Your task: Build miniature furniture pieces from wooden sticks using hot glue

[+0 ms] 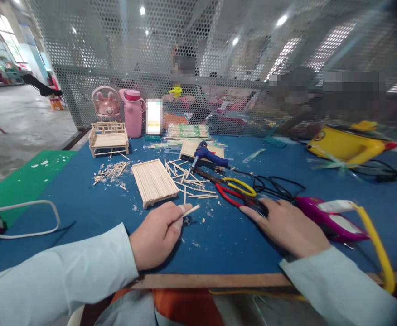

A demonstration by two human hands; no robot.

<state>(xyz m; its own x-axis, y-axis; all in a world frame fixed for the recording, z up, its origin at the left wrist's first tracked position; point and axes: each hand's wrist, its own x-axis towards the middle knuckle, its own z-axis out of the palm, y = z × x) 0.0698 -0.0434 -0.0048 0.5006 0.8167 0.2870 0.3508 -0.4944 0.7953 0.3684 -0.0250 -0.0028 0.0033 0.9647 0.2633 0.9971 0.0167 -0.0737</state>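
Note:
My left hand [159,233] is closed, with a short thin wooden stick [191,211] pinched between thumb and finger. Just beyond it lies a slatted panel of wooden sticks [155,182]. My right hand [292,226] rests low over the table, its fingers curled round a dark object that they mostly hide. Its thumb points at scissors [234,190] with red and yellow handles, close by. A blue glue gun [210,156] lies behind the scissors, its nozzle to the left. Loose sticks [188,179] are scattered between panel and scissors.
On the blue table [219,244] stand a small stick-built bench [109,139], a pink bottle [133,115], a lit phone [154,117] and a yellow container [341,145]. A purple device [334,222] with a yellow strap lies right. A perforated metal screen [117,54] rises behind.

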